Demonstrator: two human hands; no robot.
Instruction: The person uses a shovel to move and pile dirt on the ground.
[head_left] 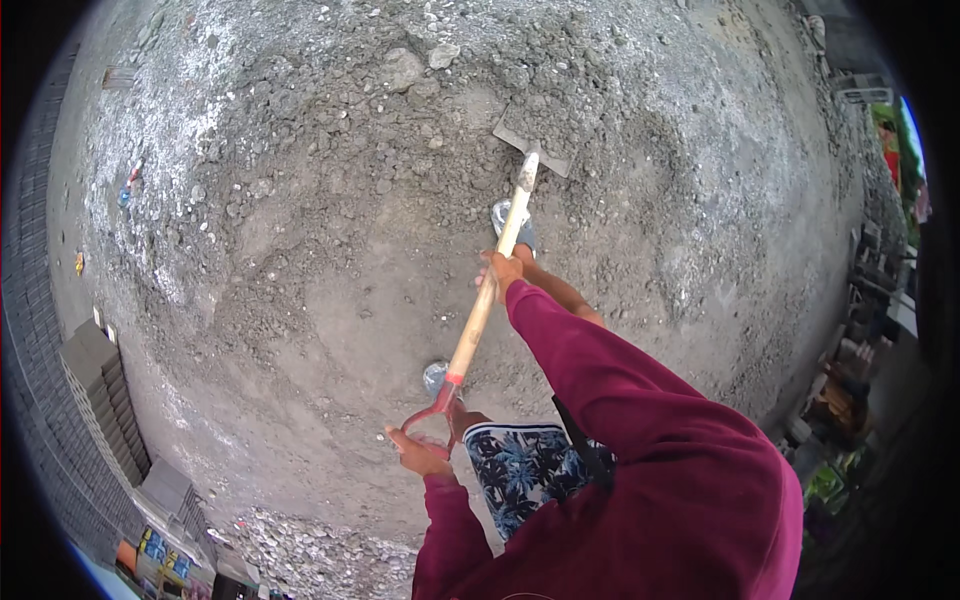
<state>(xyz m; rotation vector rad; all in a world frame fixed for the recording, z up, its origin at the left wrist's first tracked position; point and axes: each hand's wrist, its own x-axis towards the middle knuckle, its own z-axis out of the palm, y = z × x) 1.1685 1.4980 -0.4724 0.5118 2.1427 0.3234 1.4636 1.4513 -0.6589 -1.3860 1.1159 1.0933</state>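
A shovel [474,328] with a pale wooden shaft slants across the middle of the view, and both my hands hold it. My left hand [420,456] is closed on the red D-shaped grip [440,408] at the near end. Farther up, the fingers of my right hand [504,271] wrap round the shaft. At the far end the metal blade [512,137] meets loose grey soil [590,110], which hides much of it. My feet stand apart, the front shoe [527,236] beside the shaft and the rear shoe [434,377] near the grip.
Lumpy grey earth with stones [443,56] spreads ahead. Stacked grey blocks [100,385] line the left side, by a paved strip [40,350]. Gravel [310,550] lies at the lower left. Dark clutter [850,390] runs along the right edge.
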